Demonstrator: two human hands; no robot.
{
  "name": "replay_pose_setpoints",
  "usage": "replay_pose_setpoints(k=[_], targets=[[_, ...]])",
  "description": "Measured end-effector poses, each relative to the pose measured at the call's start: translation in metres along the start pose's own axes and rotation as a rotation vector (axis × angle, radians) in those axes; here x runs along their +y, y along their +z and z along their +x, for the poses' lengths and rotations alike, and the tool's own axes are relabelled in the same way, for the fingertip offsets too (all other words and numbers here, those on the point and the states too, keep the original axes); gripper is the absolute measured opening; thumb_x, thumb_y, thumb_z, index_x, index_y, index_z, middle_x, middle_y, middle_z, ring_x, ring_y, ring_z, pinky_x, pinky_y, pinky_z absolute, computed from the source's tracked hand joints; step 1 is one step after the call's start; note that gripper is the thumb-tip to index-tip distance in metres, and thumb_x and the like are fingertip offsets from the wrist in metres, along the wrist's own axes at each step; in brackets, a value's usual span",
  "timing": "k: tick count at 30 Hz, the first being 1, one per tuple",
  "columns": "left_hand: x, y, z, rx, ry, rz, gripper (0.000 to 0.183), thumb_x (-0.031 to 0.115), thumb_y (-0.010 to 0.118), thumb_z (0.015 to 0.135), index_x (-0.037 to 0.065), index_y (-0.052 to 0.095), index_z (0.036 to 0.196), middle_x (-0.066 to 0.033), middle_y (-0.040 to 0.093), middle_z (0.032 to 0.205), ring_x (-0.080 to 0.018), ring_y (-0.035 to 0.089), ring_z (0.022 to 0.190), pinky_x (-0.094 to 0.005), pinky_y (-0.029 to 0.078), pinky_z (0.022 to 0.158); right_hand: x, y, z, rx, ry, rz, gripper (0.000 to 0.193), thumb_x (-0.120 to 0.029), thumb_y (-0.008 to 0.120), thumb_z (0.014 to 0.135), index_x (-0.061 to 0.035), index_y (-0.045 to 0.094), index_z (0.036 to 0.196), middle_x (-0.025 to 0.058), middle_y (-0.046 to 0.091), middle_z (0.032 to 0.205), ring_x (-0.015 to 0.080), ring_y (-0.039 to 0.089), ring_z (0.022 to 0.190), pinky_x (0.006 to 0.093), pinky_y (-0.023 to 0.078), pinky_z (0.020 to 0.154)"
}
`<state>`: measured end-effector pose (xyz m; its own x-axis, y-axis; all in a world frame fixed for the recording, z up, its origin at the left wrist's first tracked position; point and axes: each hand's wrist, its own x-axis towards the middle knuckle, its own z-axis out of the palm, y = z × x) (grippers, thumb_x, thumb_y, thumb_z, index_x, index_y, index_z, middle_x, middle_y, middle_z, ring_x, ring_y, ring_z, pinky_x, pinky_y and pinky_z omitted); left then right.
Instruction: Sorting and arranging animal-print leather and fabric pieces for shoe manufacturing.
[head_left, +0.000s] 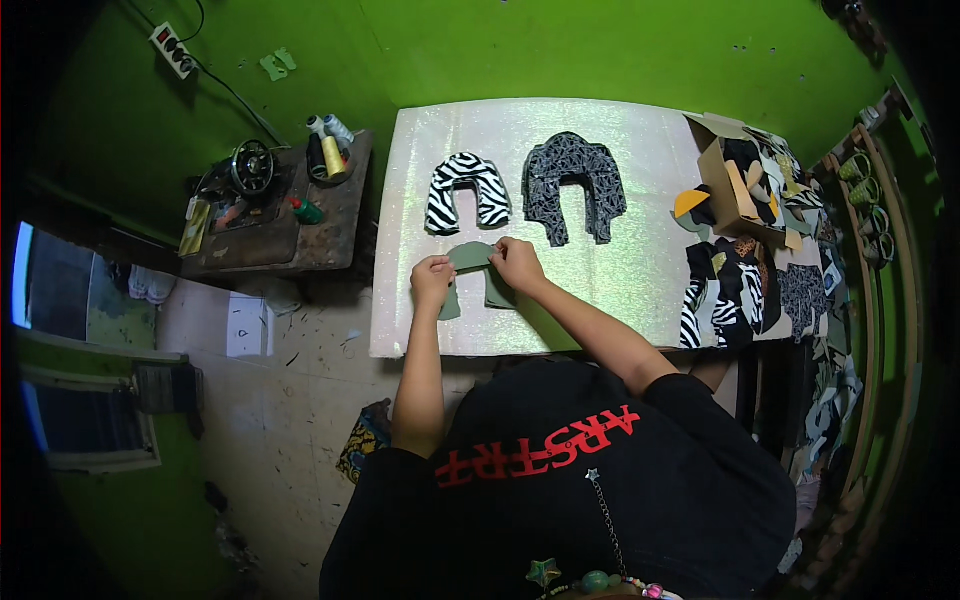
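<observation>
Near the front edge of the pale, shiny table, I hold a flat U-shaped olive-green cut piece (pixel 472 257), its curved end facing away from me. My left hand (pixel 432 278) pinches its left side. On the upper right of the curve, my right hand (pixel 517 265) grips it with fingers closed. Both legs of the piece point toward me, partly covered by my hands. Just beyond it lies a stack of U-shaped zebra-print pieces (pixel 467 192). To the right of that sits a stack of black-and-grey patterned U-shaped pieces (pixel 574 187).
A cardboard box (pixel 728 195) of fabric scraps stands at the table's right, with zebra-print scraps (pixel 735 298) in front. At left, a wooden sewing table (pixel 310 235) carries a black handwheel (pixel 254 168) and thread cones (pixel 333 157). A rack with green shoes (pixel 858 180) lines the right wall.
</observation>
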<state>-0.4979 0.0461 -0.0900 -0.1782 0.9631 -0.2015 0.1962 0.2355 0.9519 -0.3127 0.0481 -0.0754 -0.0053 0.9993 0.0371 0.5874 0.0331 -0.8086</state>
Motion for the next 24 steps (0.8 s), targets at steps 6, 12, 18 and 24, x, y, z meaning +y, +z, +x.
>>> replay_pose_setpoints(k=[6, 12, 18, 24], targets=[[-0.016, -0.007, 0.014, 0.057, -0.036, 0.199, 0.015, 0.006, 0.064, 0.074, -0.002, 0.062, 0.086, -0.0089, 0.065, 0.074, -0.0121, 0.06, 0.059, -0.0239, 0.048, 0.055, -0.003, 0.018, 0.001, 0.021, 0.073, -0.069, 0.017, -0.015, 0.062, 0.073, 0.0006, 0.061, 0.078, 0.0175, 0.061, 0.072, 0.0325, 0.06, 0.067, 0.0382, 0.047, 0.063], [-0.032, -0.01, 0.023, 0.073, -0.022, 0.374, 0.016, 0.015, 0.067, 0.072, 0.004, 0.063, 0.084, -0.0093, 0.065, 0.076, -0.0208, 0.063, 0.068, -0.0313, 0.049, 0.064, -0.003, 0.026, 0.003, 0.054, 0.07, -0.126, 0.016, -0.016, 0.059, 0.074, 0.0001, 0.06, 0.077, 0.0183, 0.061, 0.072, 0.0342, 0.06, 0.068, 0.0397, 0.047, 0.063], [-0.017, 0.001, 0.012, 0.113, 0.083, 0.473, 0.013, 0.013, 0.064, 0.073, 0.005, 0.059, 0.082, -0.0097, 0.062, 0.075, -0.026, 0.06, 0.071, -0.0352, 0.047, 0.066, -0.006, 0.028, 0.0, 0.073, 0.075, -0.203, 0.017, -0.015, 0.063, 0.073, -0.0015, 0.056, 0.08, 0.0181, 0.058, 0.078, 0.035, 0.058, 0.071, 0.0417, 0.047, 0.062], [-0.007, 0.011, 0.001, 0.22, 0.285, 0.643, 0.011, 0.008, 0.055, 0.077, 0.006, 0.053, 0.087, -0.0133, 0.051, 0.091, -0.0326, 0.054, 0.083, -0.0408, 0.045, 0.07, 0.002, 0.029, 0.003, 0.069, 0.035, -0.237, 0.021, -0.015, 0.066, 0.072, -0.0016, 0.053, 0.082, 0.0182, 0.054, 0.082, 0.0358, 0.056, 0.075, 0.042, 0.046, 0.066]])
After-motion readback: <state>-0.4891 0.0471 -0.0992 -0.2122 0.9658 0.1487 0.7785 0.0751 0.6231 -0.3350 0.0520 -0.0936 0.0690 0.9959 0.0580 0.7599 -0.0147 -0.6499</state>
